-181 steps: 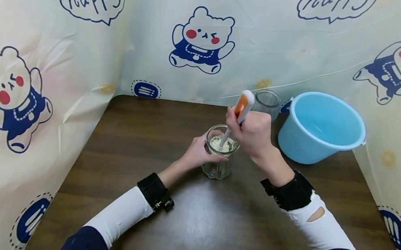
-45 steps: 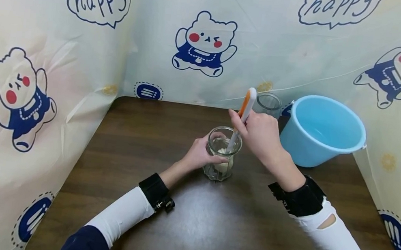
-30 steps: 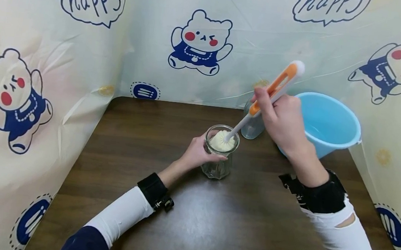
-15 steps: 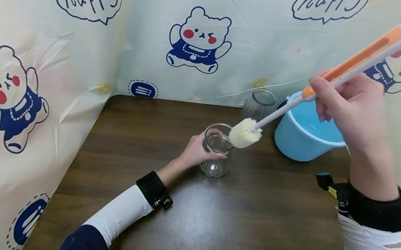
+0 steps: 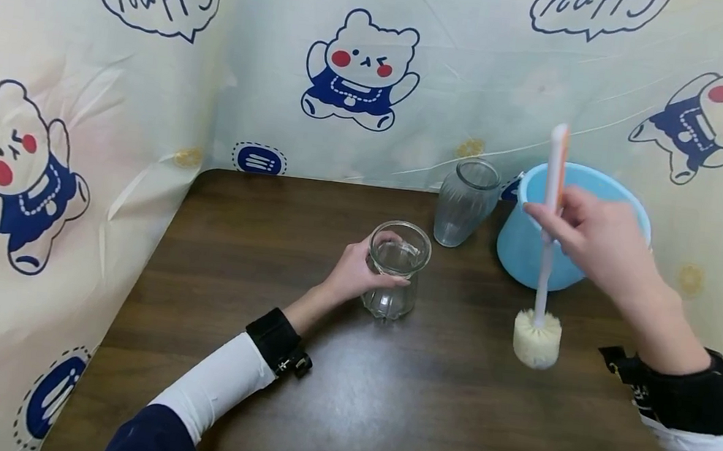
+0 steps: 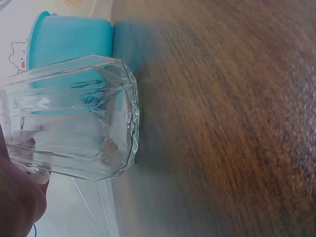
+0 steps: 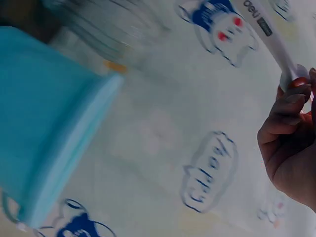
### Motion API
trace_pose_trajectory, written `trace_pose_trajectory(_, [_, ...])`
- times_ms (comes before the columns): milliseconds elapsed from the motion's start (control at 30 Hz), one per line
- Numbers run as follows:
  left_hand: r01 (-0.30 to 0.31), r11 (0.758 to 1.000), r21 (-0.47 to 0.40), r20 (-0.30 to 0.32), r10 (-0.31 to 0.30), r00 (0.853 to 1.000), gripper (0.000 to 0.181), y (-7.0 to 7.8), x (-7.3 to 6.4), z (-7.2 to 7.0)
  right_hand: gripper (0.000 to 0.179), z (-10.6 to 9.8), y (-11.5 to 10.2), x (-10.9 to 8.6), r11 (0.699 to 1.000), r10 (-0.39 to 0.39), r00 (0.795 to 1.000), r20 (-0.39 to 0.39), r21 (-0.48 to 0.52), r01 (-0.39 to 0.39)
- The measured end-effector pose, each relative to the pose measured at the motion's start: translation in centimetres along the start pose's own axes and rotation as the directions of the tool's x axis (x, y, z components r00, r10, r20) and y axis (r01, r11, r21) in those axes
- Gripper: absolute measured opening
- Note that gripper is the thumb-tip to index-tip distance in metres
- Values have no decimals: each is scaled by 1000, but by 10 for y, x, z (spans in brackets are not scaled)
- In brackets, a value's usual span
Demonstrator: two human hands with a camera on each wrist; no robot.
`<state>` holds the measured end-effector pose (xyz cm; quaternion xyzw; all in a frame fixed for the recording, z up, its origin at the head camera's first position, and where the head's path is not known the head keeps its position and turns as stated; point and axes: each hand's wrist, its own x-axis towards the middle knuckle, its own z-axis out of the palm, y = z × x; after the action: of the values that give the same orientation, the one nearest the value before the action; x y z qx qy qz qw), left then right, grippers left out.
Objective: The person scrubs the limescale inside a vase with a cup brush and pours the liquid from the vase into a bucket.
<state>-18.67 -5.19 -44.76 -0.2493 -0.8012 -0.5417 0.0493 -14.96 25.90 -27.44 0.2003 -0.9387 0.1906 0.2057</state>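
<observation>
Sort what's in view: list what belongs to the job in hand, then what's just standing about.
In the job, apparently:
glass jar, gripped by the left hand
brush, held by the right hand

Untouched now, though possibly useful:
glass vase
blue bucket

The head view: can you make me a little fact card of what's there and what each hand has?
Left hand: grips a clear glass jar
Right hand: holds a brush with an orange-and-white handle
Brush head: pale, pointing down, outside both jars
Other jar: glass, farther back, beside the bucket
Bucket: light blue
Table: brown, with wood grain
Backdrop: pale, with cartoon bears and the word "happy"
</observation>
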Motion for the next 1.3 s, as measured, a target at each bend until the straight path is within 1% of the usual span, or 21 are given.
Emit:
trace_pose_trajectory(33, [-2, 1000, -3, 0, 2, 1000, 66, 3, -1, -1, 27, 9, 4, -2, 1000, 24, 998, 62, -9, -24])
trace_pose_trajectory(67, [-2, 1000, -2, 1, 2, 1000, 66, 5, -1, -1, 31, 18, 8, -5, 999, 52, 991, 119, -17, -50])
trace_pose_trajectory(133, [0, 1000, 7, 2, 0, 1000, 66, 5, -1, -1, 40, 37, 17, -11, 994, 107, 968, 228, -42, -100])
trace_pose_trajectory(233, [1, 1000, 18, 0, -1, 1000, 67, -6, 1, 1, 47, 64, 28, -21, 988, 154, 927, 343, -69, -139])
trace_pose_trajectory(300, [6, 1000, 29, 1, -6, 1000, 68, -15, 3, 3, 49, 80, 35, -26, 986, 168, 906, 388, -84, -146])
trace_pose_trajectory(367, [13, 999, 36, 1, -13, 1000, 69, -23, 6, 4, 50, 94, 41, -30, 983, 181, 891, 417, -96, -155])
trace_pose_trajectory(433, [17, 999, 44, -1, -17, 1000, 70, -25, 8, 2, 51, 106, 46, -32, 979, 205, 873, 442, -111, -173])
trace_pose_trajectory(467, [16, 999, 41, -2, -16, 1000, 70, -26, 9, 2, 50, 110, 49, -32, 976, 217, 861, 460, -117, -184])
trace_pose_trajectory(533, [13, 1000, 25, -3, -13, 1000, 69, -16, 8, -1, 48, 120, 54, -34, 971, 239, 833, 498, -120, -207])
trace_pose_trajectory(600, [12, 1000, 5, -3, -12, 1000, 68, -8, 5, -3, 44, 127, 59, -37, 969, 247, 803, 542, -113, -221])
trace_pose_trajectory(700, [-2, 1000, -28, -4, 2, 1000, 68, -7, 2, 1, 38, 137, 65, -45, 966, 251, 754, 607, -107, -236])
trace_pose_trajectory(833, [-7, 1000, -8, -4, 7, 1000, 70, -27, 2, 9, 36, 146, 68, -57, 954, 290, 687, 666, -147, -260])
trace_pose_trajectory(933, [-6, 1000, 23, 2, 6, 1000, 70, -30, 2, 9, 37, 150, 70, -62, 940, 332, 638, 695, -186, -286])
trace_pose_trajectory(1033, [-15, 999, 37, 1, 15, 1000, 70, -28, 3, 9, 39, 151, 72, -66, 926, 368, 595, 714, -226, -302])
trace_pose_trajectory(1133, [-21, 999, 36, 1, 21, 1000, 70, -28, 3, 9, 40, 152, 74, -68, 917, 392, 568, 724, -254, -308])
trace_pose_trajectory(1167, [-20, 999, 37, 0, 20, 1000, 70, -28, 3, 8, 40, 152, 74, -69, 914, 398, 563, 724, -262, -309])
trace_pose_trajectory(1200, [-17, 999, 37, 0, 17, 1000, 70, -28, 3, 8, 40, 152, 74, -69, 912, 404, 559, 724, -267, -312])
trace_pose_trajectory(1300, [-7, 999, 42, 0, 7, 1000, 70, -29, 3, 8, 39, 153, 73, -70, 909, 412, 562, 718, -277, -312])
